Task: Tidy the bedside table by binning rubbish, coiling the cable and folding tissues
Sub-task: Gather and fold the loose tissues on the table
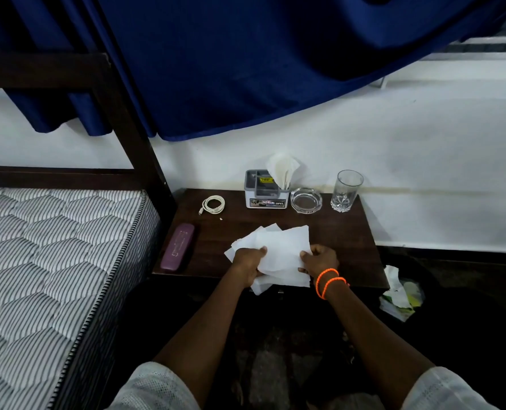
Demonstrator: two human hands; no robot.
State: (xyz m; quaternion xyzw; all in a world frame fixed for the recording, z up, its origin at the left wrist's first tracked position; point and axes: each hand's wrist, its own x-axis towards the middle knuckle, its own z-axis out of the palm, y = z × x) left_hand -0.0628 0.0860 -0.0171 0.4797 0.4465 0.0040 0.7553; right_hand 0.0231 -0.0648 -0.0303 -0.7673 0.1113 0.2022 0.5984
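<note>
- White paper tissues [278,253] lie as a loose, fanned stack at the near edge of the table [343,232], partly overhanging it.
- Left hand [249,261] grips the stack's left side, fingers curled under and thumb on top.
- Right hand [320,258] pinches the right edge, fingers bent round the sheets.
- Handling: sheets are judged very light, limp and easily torn or creased; they slide over one another. Hold at opposite edges, as now, with light pressure.
- Orientation: the stack's long axis runs roughly from near-left to far-right; corners fan toward the wall.
- Cable [213,204] sits coiled at the table's far left, apart from the tissues.
- Rubbish [398,294] lies in the bin, low right of the table.
</note>
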